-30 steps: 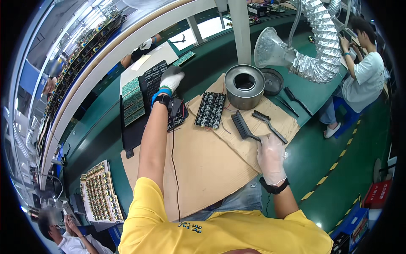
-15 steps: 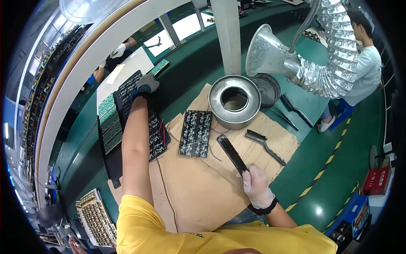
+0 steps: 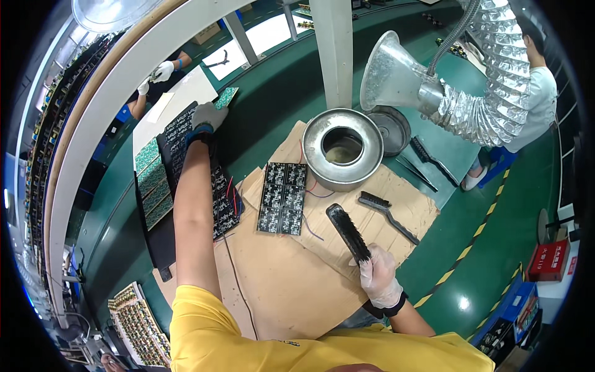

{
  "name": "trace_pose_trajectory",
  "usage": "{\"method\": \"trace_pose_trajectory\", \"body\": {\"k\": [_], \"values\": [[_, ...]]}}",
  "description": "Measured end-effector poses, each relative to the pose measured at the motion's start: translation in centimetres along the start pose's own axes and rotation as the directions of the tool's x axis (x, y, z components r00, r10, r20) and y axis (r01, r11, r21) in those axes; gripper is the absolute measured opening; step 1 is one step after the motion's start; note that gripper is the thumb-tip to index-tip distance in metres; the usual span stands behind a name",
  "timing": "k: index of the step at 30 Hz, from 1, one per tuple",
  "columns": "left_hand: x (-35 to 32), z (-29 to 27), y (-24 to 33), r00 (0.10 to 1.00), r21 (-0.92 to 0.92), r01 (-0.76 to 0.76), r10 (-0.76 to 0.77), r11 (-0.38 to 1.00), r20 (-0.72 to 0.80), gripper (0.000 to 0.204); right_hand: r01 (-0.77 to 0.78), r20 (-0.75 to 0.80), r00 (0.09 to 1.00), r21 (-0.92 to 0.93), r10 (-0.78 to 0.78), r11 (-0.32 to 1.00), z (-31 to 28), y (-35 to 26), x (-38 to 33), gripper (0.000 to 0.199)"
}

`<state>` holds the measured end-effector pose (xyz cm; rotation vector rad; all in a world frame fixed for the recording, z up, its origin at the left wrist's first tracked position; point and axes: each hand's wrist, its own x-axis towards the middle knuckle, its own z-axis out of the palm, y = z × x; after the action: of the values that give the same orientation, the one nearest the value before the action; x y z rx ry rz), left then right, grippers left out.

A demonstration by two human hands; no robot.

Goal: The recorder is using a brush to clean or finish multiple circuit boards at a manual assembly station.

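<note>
Head view: right hand (image 3: 378, 273) in thin glove, grip closed round handle of black brush (image 3: 348, 232), bristle head angled up-left over brown cardboard (image 3: 291, 285), just right of black circuit panel (image 3: 282, 198) lying flat there. Left hand (image 3: 207, 115), grey-gloved, stretched far out, fingers resting on black board stack (image 3: 180, 133) beside green boards (image 3: 152, 183); grip there impossible to tell. Round metal pot (image 3: 343, 149) behind panel on green surface (image 3: 266, 105); second brush (image 3: 387, 214) lying loose to the right.

Green workbench (image 3: 273, 102) under brown cardboard sheet (image 3: 291, 279) and black tray (image 3: 162, 248)
</note>
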<state>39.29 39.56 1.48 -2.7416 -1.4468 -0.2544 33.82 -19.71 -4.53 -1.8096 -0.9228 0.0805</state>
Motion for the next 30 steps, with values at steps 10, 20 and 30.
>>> {"method": "trace_pose_trajectory", "body": {"k": [10,20,30], "values": [[-0.6,1.0,0.8,0.999,0.171,-0.035,0.040,0.985,-0.028,0.031,0.043,-0.031,0.999,-0.044,-0.044,0.998,0.2,-0.1,0.1,0.026],[-7.9,-6.2,-1.9,0.912,-0.169,-0.292,0.221,0.941,-0.347,0.027,0.009,-0.030,1.000,-0.018,-0.009,1.000,0.9,0.9,-0.4,0.024],[-48.3,-17.0,-6.5,0.938,-0.413,-0.211,0.065,0.886,-0.341,0.022,0.021,-0.056,0.998,0.107,-0.015,0.994,0.0,-1.1,0.0,0.022]]}}
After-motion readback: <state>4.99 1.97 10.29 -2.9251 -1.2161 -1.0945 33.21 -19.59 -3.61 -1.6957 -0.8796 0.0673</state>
